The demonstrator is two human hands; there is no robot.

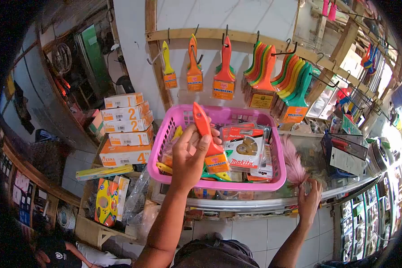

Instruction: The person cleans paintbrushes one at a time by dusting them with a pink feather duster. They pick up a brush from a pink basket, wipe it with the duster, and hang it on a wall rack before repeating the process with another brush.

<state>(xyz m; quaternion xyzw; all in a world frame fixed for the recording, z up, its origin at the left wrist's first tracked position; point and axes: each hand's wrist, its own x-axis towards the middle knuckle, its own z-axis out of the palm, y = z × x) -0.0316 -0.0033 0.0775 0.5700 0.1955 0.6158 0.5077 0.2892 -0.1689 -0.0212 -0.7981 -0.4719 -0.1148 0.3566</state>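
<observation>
My left hand (pixel 193 154) is closed around a red paintbrush (pixel 202 120), its orange-labelled packaged end pointing down. The brush is held over a pink plastic basket (pixel 279 178) on the counter. Inside the basket lie a Makita blade pack (pixel 243 152) and more brushes, partly covered by my hand. To the right, my right hand (pixel 309 198) has its fingers closed at the lower end of a pink feather duster (pixel 293 158), whose plumes rest along the glass counter. Its handle is mostly hidden by the hand.
Paintbrushes (pixel 224 67) hang from hooks on a wooden rail (pixel 183 34) above the basket. Stacked orange-and-white boxes (pixel 127 127) stand at the left. Packaged goods (pixel 347 154) lie at the right of the glass counter (pixel 308 143). Another person (pixel 60 252) is at the lower left.
</observation>
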